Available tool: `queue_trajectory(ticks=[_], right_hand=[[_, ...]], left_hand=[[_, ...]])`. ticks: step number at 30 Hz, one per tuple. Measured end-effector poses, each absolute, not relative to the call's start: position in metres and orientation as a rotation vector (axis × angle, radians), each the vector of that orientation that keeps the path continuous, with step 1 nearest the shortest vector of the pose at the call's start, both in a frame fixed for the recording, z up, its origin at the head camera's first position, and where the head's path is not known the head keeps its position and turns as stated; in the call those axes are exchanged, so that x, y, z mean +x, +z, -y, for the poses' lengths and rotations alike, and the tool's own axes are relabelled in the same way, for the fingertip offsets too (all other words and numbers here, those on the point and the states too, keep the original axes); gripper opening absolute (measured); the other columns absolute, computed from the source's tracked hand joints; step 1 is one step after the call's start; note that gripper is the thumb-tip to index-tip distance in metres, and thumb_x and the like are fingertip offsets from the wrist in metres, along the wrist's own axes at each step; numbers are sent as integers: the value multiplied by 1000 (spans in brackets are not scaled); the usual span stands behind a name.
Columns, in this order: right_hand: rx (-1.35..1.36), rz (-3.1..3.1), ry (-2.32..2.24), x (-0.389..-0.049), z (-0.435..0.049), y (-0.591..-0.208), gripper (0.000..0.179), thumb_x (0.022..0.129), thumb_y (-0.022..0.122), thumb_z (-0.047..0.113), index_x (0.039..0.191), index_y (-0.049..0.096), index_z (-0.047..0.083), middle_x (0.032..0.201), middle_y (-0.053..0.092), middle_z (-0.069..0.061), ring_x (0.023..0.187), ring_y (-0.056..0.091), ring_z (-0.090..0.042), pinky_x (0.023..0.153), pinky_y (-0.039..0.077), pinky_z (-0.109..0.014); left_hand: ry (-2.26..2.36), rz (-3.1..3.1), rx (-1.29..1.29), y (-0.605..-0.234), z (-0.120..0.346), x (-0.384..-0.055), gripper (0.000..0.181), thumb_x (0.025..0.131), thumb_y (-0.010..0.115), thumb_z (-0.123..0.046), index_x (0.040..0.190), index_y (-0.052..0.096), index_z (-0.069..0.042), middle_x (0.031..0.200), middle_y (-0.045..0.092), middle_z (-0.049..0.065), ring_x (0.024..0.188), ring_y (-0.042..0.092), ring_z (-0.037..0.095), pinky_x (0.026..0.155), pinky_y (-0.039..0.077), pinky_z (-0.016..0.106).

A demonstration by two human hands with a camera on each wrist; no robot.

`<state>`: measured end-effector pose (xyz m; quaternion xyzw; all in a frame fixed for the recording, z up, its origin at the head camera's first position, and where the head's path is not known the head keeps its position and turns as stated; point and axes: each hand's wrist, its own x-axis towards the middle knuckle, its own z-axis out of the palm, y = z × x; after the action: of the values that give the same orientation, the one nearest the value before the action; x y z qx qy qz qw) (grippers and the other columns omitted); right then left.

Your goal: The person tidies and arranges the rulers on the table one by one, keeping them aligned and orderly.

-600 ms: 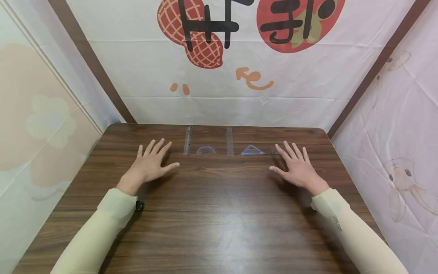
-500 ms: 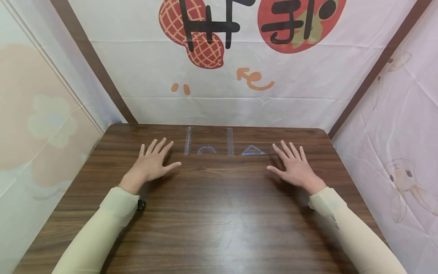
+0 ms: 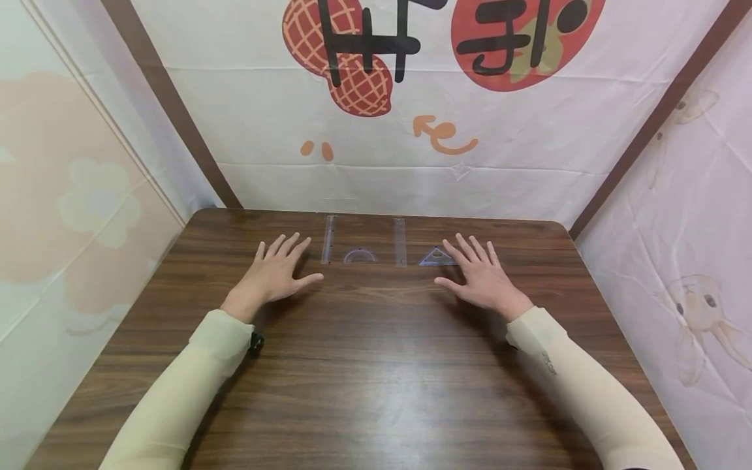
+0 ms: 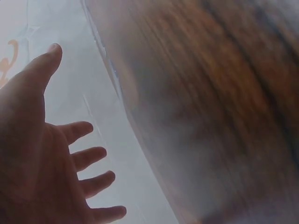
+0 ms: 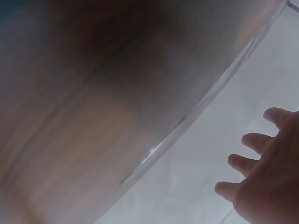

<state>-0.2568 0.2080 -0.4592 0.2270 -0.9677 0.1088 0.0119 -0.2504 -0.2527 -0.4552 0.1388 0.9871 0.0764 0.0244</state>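
My left hand (image 3: 271, 275) hovers palm down over the left part of the table, fingers spread, holding nothing. Just beyond its fingertips lies a clear straight ruler (image 3: 328, 240), and to that ruler's right a clear protractor (image 3: 360, 256). A second clear ruler (image 3: 400, 243) lies farther right. My right hand (image 3: 483, 281), also spread and holding nothing, has its index finger overlapping the right corner of a clear triangular set square (image 3: 435, 258) in the head view. In the wrist views, the fingers of the left hand (image 4: 42, 154) and right hand (image 5: 271, 172) are extended.
The brown wood-grain table (image 3: 376, 365) has rounded far corners. A white printed cloth (image 3: 376, 183) hangs right behind its far edge. Further printed cloths (image 3: 693, 261) close in the left and right sides.
My right hand has moved left, from beside the set square to its corner, covering a small clear piece seen there before. My left hand has shifted slightly right. The head view has shifted slightly.
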Motion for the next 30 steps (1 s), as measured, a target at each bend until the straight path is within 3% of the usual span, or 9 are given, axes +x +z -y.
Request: queue_trajectory(ticks=[11, 21, 30], right_hand=[[807, 2976, 377, -276, -171, -460, 90, 91, 43, 77, 162, 15, 30, 169, 2, -1, 155, -1, -29, 120, -5, -56], [871, 2987, 338, -294, -138, -460, 88, 91, 37, 79, 161, 10, 34, 168, 1, 0, 155, 0, -28, 121, -4, -56], [928, 2996, 339, -315, -101, -464, 91, 89, 33, 83, 162, 10, 32, 168, 3, -1, 154, 4, -29, 121, -3, -55]], left_hand=[[222, -3048, 471, -460, 246, -262, 96, 89, 53, -74, 160, 24, -17, 165, 19, 14, 150, 15, 41, 116, 7, 67], [218, -3024, 458, -461, 239, -270, 96, 90, 51, -75, 161, 22, -18, 166, 17, 13, 151, 14, 40, 117, 5, 66], [204, -3010, 510, -460, 237, -274, 95, 90, 52, -73, 160, 24, -17, 165, 21, 13, 149, 20, 41, 119, 11, 62]])
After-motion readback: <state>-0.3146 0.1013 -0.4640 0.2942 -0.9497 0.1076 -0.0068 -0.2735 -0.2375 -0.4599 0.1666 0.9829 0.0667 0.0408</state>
